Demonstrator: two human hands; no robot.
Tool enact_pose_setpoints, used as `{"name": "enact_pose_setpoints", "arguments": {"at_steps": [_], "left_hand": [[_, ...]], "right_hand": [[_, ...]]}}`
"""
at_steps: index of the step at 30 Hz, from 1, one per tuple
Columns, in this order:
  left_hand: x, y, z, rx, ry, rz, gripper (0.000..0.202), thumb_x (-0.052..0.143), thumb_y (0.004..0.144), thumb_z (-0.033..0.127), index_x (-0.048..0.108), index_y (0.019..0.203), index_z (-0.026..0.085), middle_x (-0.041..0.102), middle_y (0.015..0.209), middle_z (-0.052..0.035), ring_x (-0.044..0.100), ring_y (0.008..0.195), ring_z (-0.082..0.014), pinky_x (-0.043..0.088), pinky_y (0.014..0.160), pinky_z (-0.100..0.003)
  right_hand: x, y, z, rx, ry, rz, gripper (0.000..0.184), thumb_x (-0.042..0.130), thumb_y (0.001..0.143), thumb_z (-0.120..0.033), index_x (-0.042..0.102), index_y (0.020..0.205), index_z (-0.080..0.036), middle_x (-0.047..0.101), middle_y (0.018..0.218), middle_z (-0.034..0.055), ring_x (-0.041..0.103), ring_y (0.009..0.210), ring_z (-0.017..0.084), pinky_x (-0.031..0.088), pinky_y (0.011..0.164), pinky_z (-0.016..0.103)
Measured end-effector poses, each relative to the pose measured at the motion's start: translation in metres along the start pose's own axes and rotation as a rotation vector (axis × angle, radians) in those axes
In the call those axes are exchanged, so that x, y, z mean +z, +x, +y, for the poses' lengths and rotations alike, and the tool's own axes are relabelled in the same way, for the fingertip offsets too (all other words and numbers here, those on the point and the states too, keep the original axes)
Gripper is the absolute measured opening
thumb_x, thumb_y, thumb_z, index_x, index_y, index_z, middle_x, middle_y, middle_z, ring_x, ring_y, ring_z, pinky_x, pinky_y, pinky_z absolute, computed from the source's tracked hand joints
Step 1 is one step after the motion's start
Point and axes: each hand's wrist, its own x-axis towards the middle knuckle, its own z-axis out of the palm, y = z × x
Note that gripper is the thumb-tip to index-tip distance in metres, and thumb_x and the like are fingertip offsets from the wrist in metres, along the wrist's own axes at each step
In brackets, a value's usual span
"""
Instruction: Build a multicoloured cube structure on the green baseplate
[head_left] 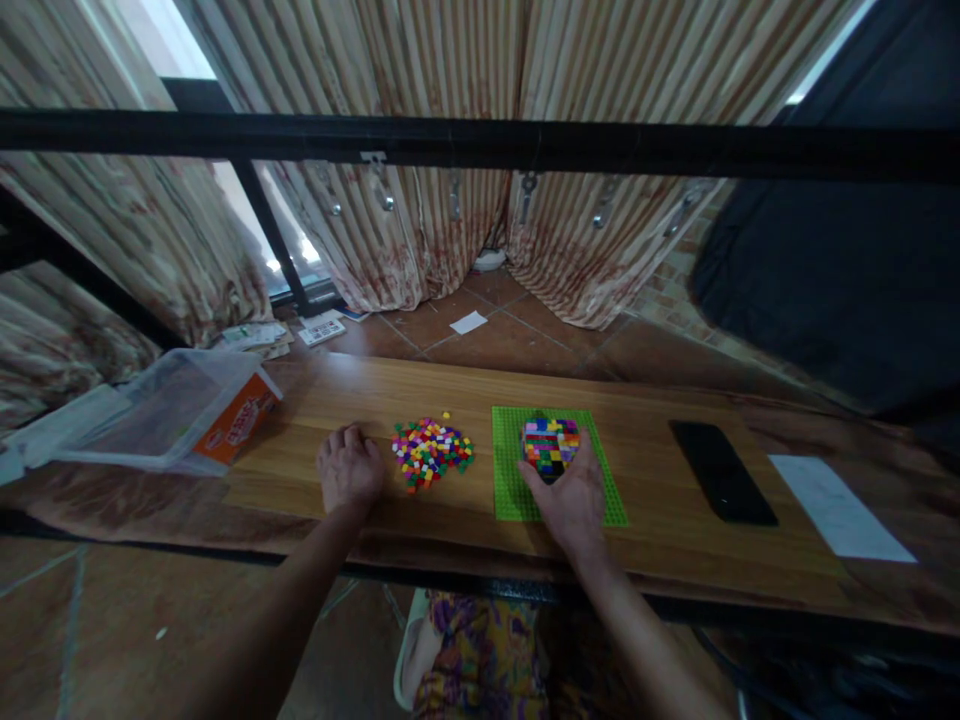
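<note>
A block of many-coloured toy bricks (pixel 551 440) sits on a green studded baseplate (pixel 510 495). My right hand (pixel 576 492) is closed around its near part, with the thumb at the left side and the fingers along the right. Part of the block is hidden behind that hand. Left of the baseplate lies a loose heap of small coloured bricks (pixel 431 452), and one yellow brick (pixel 447 414) lies just beyond it. Beside the heap, my left hand (pixel 349 468) rests on the wooden board with its fingers curled in; no brick shows in it.
A clear plastic box (pixel 172 400) with an orange label lies at the left end of the table. A black phone (pixel 721 472) and a white sheet of paper (pixel 840 508) are on the right. A dark metal bar (pixel 480 145) crosses in front of the curtains.
</note>
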Motion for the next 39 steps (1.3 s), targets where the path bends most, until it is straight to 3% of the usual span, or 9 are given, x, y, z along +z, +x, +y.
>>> {"name": "enact_pose_setpoints", "arguments": {"at_steps": [8, 11, 13, 15, 18, 21, 29, 33, 39], "left_hand": [[0.004, -0.002, -0.002, -0.013, 0.002, 0.023, 0.034, 0.041, 0.091, 0.026, 0.063, 0.11, 0.01, 0.063, 0.113, -0.0172, 0.055, 0.106, -0.0319, 0.042, 0.094, -0.044], [0.003, -0.002, -0.001, -0.009, 0.012, 0.012, 0.032, 0.041, 0.091, 0.026, 0.063, 0.109, 0.01, 0.064, 0.112, -0.017, 0.055, 0.104, -0.0314, 0.042, 0.094, -0.043], [0.003, -0.002, -0.001, -0.011, 0.013, 0.009, 0.032, 0.042, 0.091, 0.025, 0.063, 0.108, 0.01, 0.064, 0.112, -0.0174, 0.055, 0.105, -0.0315, 0.042, 0.094, -0.043], [0.003, -0.002, -0.002, -0.017, 0.009, 0.013, 0.032, 0.042, 0.09, 0.025, 0.063, 0.109, 0.01, 0.063, 0.113, -0.0177, 0.055, 0.106, -0.0318, 0.042, 0.094, -0.043], [0.003, -0.003, -0.002, -0.015, -0.001, 0.023, 0.033, 0.041, 0.091, 0.024, 0.062, 0.111, 0.01, 0.063, 0.114, -0.0177, 0.055, 0.107, -0.0318, 0.042, 0.094, -0.043], [0.004, -0.002, -0.002, -0.015, -0.006, 0.023, 0.034, 0.041, 0.091, 0.025, 0.062, 0.112, 0.01, 0.064, 0.115, -0.0175, 0.055, 0.107, -0.0322, 0.042, 0.094, -0.044], [0.004, -0.001, -0.003, -0.011, -0.025, 0.019, 0.035, 0.04, 0.09, 0.026, 0.062, 0.111, 0.008, 0.063, 0.116, -0.0193, 0.055, 0.108, -0.0326, 0.041, 0.096, -0.045], [0.001, -0.001, -0.001, -0.012, -0.037, 0.014, 0.035, 0.039, 0.09, 0.026, 0.062, 0.11, 0.009, 0.063, 0.115, -0.0192, 0.054, 0.108, -0.0324, 0.041, 0.097, -0.045], [-0.001, 0.0, 0.001, -0.023, -0.016, 0.006, 0.035, 0.039, 0.09, 0.027, 0.063, 0.11, 0.01, 0.063, 0.114, -0.0182, 0.055, 0.107, -0.0329, 0.041, 0.095, -0.045]], "right_hand": [[-0.009, -0.003, 0.0, -0.098, -0.054, 0.097, 0.108, 0.063, 0.073, -0.072, 0.03, 0.147, -0.002, 0.052, 0.129, 0.0303, 0.049, 0.118, 0.042, 0.041, 0.097, 0.058], [-0.018, -0.009, -0.016, -0.213, 0.005, 0.176, 0.081, 0.065, 0.081, -0.06, 0.044, 0.141, -0.009, 0.055, 0.128, 0.0243, 0.051, 0.117, 0.036, 0.042, 0.098, 0.053], [-0.015, -0.017, -0.031, -0.347, 0.131, 0.078, 0.04, 0.057, 0.092, -0.041, 0.059, 0.125, -0.018, 0.063, 0.116, 0.0141, 0.058, 0.106, 0.027, 0.046, 0.094, 0.042], [-0.003, -0.025, -0.046, -0.454, 0.229, -0.147, 0.021, 0.049, 0.097, -0.027, 0.066, 0.107, -0.022, 0.068, 0.097, 0.0063, 0.061, 0.091, 0.02, 0.047, 0.086, 0.033], [0.025, -0.033, -0.061, -0.418, 0.167, -0.273, 0.016, 0.053, 0.094, -0.022, 0.069, 0.097, -0.021, 0.068, 0.088, 0.0056, 0.061, 0.089, 0.022, 0.046, 0.082, 0.032], [0.047, -0.034, -0.065, -0.363, 0.068, -0.301, 0.012, 0.057, 0.091, -0.021, 0.069, 0.093, -0.021, 0.067, 0.089, 0.0064, 0.06, 0.088, 0.023, 0.044, 0.079, 0.032], [0.058, -0.031, -0.063, -0.412, 0.028, -0.291, 0.02, 0.05, 0.093, -0.015, 0.067, 0.084, -0.021, 0.065, 0.083, 0.005, 0.058, 0.083, 0.02, 0.041, 0.073, 0.03], [0.043, -0.034, -0.061, -0.432, 0.118, -0.276, 0.023, 0.047, 0.095, -0.015, 0.065, 0.081, -0.021, 0.064, 0.08, 0.0045, 0.057, 0.081, 0.02, 0.042, 0.073, 0.031], [-0.017, 0.003, -0.035, -0.376, 0.253, -0.126, 0.022, 0.048, 0.097, -0.026, 0.069, 0.092, -0.021, 0.067, 0.092, 0.0053, 0.059, 0.09, 0.02, 0.046, 0.083, 0.034]]}}
